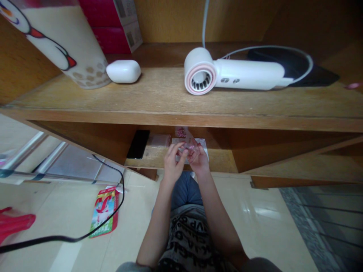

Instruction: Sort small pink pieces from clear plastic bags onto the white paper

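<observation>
Over the lower shelf, both of my hands are close together around a small clear plastic bag (191, 143) with pinkish bits showing in it. My right hand (200, 161) has its fingers curled round the bag from the right. On the other side, my left hand (173, 160) is closed, thumb and fingertips pinching at the bag's left edge. Just behind lies a packet of small pink pieces (180, 132), partly hidden. Under my hands a white sheet (204, 145) rests on the shelf; its print is too small to read.
To the left on the lower shelf are a black phone (138, 144) and a flat clear packet (160, 140). The upper shelf (159, 102) holds a white hair dryer (241, 73), a white case (124, 71) and a bubble tea cup (70, 45). A black cable (85, 237) crosses the left side.
</observation>
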